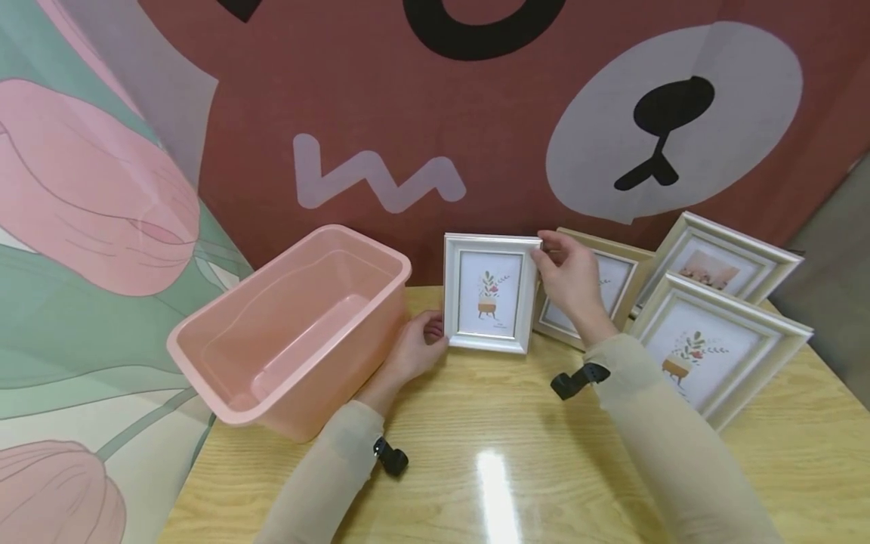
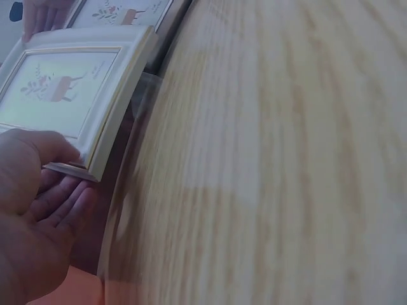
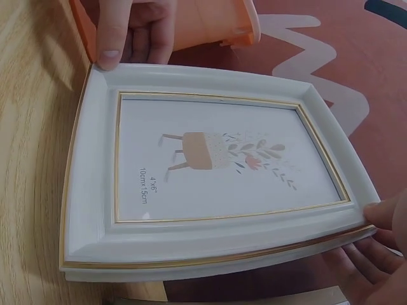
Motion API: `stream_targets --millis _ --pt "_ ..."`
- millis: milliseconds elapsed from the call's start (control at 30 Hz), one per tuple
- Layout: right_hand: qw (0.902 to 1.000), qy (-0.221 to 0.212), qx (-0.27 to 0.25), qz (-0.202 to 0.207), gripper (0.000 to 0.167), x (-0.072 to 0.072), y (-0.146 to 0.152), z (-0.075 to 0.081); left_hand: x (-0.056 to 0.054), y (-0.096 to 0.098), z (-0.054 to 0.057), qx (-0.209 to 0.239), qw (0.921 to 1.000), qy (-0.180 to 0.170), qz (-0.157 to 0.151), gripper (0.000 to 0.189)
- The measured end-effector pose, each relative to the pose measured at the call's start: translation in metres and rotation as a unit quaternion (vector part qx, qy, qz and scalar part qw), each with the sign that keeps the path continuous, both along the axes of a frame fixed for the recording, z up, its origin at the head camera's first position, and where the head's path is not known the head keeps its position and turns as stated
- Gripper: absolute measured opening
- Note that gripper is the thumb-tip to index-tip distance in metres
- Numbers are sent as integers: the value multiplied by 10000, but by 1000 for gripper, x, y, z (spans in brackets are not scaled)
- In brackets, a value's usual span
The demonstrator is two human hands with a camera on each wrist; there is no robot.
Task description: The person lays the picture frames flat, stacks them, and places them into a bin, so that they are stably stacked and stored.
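A wooden table [image 1: 442, 468] stands before a printed cloth [image 1: 340, 91], as I see it. Near the far edge, a white picture frame [image 1: 489, 293] is held at two corners: the left hand [image 1: 416, 349] pinches the lower left, the right hand [image 1: 571, 279] the upper right. A pink tub [image 1: 360, 351] occupies the far left corner; three other frames [image 1: 714, 351] stand toward the right edge.

**Colour and Pattern Schedule**

White rectangular picture frame [image 1: 451, 295]: gold inner trim. Rectangular printed paper insert [image 1: 488, 295]: white ground, brown pot, green leaves, red flower. Beige-gold rectangular picture frame [image 1: 635, 283]: plain border. Pink rectangular plastic tub [image 1: 340, 378]: uniform finish. Yellow-tan wooden tabletop [image 1: 448, 423]: streaked grain. Reddish-brown backdrop [image 1: 381, 91]: pale zigzag; black nose on pale oval.
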State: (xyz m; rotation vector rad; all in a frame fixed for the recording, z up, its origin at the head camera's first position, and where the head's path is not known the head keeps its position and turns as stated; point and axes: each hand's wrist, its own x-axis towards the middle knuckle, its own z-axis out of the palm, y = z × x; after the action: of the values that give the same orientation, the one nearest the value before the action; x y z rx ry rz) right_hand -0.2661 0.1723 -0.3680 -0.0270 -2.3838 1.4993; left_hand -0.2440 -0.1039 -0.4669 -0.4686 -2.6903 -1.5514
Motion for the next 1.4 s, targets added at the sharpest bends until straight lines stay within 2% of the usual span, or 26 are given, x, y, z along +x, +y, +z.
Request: stream_targets --millis 267,433,600,767,967,1400 --pt "9999 43 -49 -91 39 6 2 5 3 -3 -2 184 9995 -9 -269 45" --pt "9991 398 -24 -125 36 8 2 4 6 -4 -3 467 9979 43 -443 47" --pt "9978 652 28 -87 30 12 1 5 7 -8 -4 402 9972 198 -604 47" --pt "9979 650 -53 -20 29 16 0 7 8 -12 -5 296 9969 274 -673 47" --pt "9987 517 6 -11 30 23 2 11 12 -14 -3 433 9956 276 -778 47" --pt "9987 485 106 100 30 34 4 17 16 -23 -4 471 9882 454 -1388 58"
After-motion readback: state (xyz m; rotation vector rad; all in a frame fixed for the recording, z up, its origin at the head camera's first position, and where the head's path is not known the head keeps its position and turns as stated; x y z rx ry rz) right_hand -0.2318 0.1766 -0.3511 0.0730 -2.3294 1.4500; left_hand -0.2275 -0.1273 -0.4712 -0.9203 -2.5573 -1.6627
